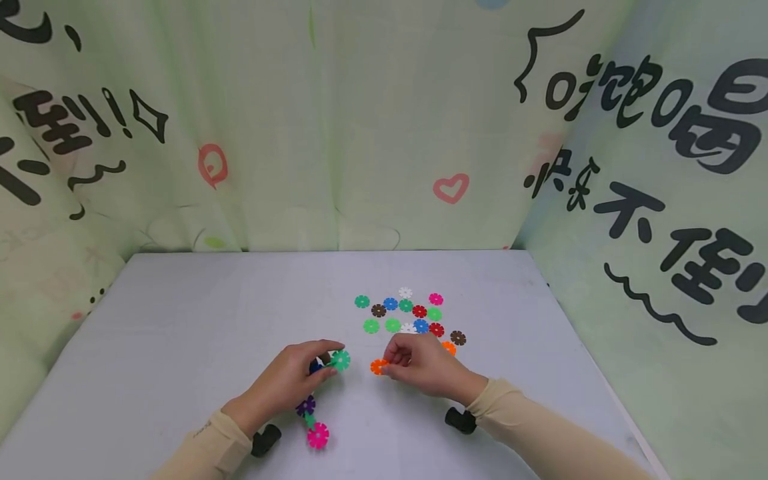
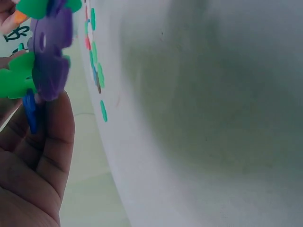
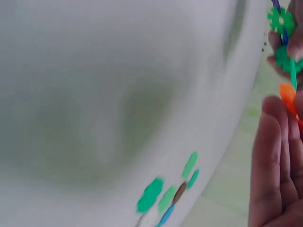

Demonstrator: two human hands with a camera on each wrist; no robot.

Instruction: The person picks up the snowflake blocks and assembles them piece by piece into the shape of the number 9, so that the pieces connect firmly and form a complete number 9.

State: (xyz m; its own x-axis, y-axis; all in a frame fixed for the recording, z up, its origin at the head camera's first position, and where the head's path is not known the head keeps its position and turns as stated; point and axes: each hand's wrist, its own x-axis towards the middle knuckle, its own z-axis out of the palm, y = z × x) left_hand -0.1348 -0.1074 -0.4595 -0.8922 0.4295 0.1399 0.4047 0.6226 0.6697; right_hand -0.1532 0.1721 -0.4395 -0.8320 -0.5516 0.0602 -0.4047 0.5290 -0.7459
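Note:
My left hand pinches a linked chain of notched plastic snowflake discs between thumb and fingers. A green disc sits at the chain's upper end, by the fingertips. Below the hand hang a purple disc and a pink disc; part of the chain is hidden by the fingers. Seen from the left wrist, a purple disc and a blue disc are joined near the fingers. My right hand pinches an orange snowflake disc, facing the green one. In the right wrist view the orange disc appears close to a green edge.
Loose discs in several colours lie flat beyond the right hand, among them a blue disc, a brown disc and a pink disc. They rest on a white table. Printed curtains surround its back and sides.

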